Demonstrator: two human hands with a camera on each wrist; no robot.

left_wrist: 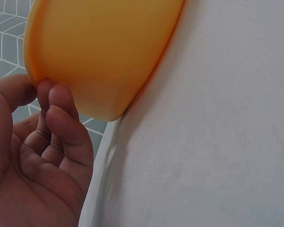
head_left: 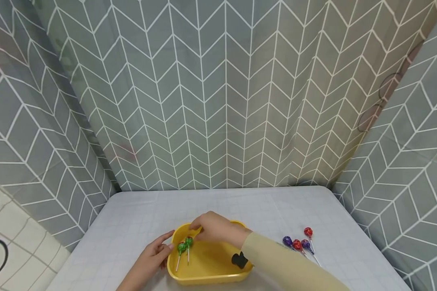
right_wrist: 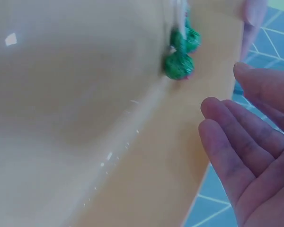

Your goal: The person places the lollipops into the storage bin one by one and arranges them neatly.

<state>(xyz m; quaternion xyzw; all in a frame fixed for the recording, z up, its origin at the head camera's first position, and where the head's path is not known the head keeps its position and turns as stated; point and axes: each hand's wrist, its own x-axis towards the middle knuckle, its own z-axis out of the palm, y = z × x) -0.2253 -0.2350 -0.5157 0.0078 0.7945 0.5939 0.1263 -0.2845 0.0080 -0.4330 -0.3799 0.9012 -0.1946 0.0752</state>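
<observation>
Two lollipops in green wrappers lie side by side at the left end of a yellow tray (head_left: 207, 279), heads toward its far side and white sticks toward the near side; one is the left lollipop (head_left: 181, 247), the other the right lollipop (head_left: 188, 242). My left hand (head_left: 154, 255) grips the tray's left rim, fingertips bent against its wall (left_wrist: 109, 61) in the left wrist view. Over the far left part of the tray is my right hand (head_left: 216, 229), just beyond the green heads (right_wrist: 179, 66). Its fingers are extended with nothing between them, close to the tray's wall.
On the white table (head_left: 138, 210), right of the tray, lie several lollipops, among them a red one (head_left: 308, 232) and a purple one (head_left: 287, 241). A small black object (head_left: 239, 260) sits beside the right sleeve (head_left: 276, 258). A patterned grey curtain (head_left: 211, 101) hangs behind the table.
</observation>
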